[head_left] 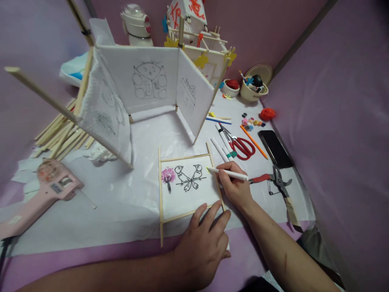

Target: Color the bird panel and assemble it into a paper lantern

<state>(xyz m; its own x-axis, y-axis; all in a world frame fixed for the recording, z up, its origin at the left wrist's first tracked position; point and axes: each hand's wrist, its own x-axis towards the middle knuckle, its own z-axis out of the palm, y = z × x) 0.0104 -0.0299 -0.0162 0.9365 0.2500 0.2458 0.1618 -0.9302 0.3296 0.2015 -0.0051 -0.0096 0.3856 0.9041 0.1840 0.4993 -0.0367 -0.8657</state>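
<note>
A white panel [182, 205] framed with thin wooden sticks lies flat before me. On it are a pink-headed flower drawing [168, 175] and two birds [190, 176] outlined in black on a branch. My right hand [234, 184] grips a white marker [232, 174], its tip at the panel's right side beside a small yellow-green mark. My left hand [206, 239] rests with fingers spread over the panel's lower right edge. Behind the panel stands a folded white screen [152, 77] on wooden sticks, with line drawings on its faces.
On the left are a pink glue gun [51, 198] and a pile of wooden sticks [65, 138]. To the right lie red-handled scissors [243, 147], an orange pen [253, 142], a phone [275, 149] and pruning shears [278, 180]. A decorated lantern [199, 48] stands at the back.
</note>
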